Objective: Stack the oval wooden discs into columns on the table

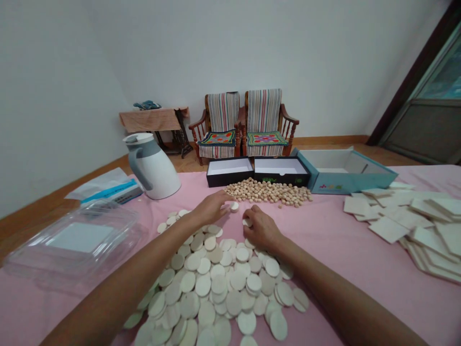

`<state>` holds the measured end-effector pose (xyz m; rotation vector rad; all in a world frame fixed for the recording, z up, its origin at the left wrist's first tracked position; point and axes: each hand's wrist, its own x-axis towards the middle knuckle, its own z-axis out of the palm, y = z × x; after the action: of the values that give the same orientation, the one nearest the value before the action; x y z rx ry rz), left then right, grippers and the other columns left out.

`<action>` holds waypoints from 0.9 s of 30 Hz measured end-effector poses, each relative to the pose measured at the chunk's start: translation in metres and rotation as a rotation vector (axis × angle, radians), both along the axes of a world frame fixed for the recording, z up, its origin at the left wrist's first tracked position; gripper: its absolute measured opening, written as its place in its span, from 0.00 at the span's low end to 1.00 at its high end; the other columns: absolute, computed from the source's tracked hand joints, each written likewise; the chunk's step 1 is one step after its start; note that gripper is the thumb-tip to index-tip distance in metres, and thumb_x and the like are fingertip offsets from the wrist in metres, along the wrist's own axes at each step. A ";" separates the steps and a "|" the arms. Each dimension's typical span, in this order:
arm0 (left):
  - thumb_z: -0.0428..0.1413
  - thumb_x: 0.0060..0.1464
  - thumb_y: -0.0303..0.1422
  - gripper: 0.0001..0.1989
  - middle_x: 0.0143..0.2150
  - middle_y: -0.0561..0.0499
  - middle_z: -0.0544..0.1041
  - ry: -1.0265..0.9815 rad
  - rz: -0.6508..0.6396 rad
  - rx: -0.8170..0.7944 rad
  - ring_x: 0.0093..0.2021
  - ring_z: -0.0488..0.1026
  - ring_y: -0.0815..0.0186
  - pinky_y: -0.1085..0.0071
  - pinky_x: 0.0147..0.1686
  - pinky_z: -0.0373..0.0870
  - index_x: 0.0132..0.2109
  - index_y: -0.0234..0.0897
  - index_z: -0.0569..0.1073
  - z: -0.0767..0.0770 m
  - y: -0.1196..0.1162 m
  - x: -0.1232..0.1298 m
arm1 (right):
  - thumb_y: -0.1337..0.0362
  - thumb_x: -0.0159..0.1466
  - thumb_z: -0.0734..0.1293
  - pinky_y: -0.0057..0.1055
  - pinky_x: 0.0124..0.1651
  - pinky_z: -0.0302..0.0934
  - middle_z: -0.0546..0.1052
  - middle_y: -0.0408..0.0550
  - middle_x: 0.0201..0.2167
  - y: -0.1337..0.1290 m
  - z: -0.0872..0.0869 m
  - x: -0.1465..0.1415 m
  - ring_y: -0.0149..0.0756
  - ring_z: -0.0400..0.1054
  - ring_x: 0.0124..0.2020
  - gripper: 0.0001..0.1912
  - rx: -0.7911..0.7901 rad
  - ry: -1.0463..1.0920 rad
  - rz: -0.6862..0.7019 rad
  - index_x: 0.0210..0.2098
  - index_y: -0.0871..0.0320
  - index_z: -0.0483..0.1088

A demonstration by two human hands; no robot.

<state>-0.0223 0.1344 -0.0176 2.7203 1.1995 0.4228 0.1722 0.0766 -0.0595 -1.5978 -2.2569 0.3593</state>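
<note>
- Over the cloth (320,230), left hand (213,205) reaches beside one disc (234,207); cannot tell if gripping.
- Right hand (262,228) curled, pinching another disc (247,222), beyond the pile (219,283).
- Cloth separates right arm from tiles (389,229).

The left forearm (137,274) and the right forearm (334,286) are bare where they show, smooth and long, tapering evenly toward bare wrists. The left grip (212,207) and the right grip (262,230) are uncovered hands with slender fingers; the nails are too small to make out.
</note>
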 end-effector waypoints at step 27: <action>0.56 0.52 0.39 0.22 0.36 0.48 0.73 -0.460 -0.085 -0.572 0.32 0.70 0.69 0.74 0.30 0.68 0.50 0.29 0.67 -0.017 0.007 -0.008 | 0.66 0.57 0.61 0.29 0.35 0.53 0.68 0.50 0.39 0.000 -0.005 -0.002 0.36 0.65 0.37 0.11 0.076 -0.016 0.007 0.41 0.58 0.66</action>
<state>-0.0302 0.1411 -0.0344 2.0335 0.8995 0.5529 0.1706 0.0764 -0.0648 -1.5600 -2.2606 0.2602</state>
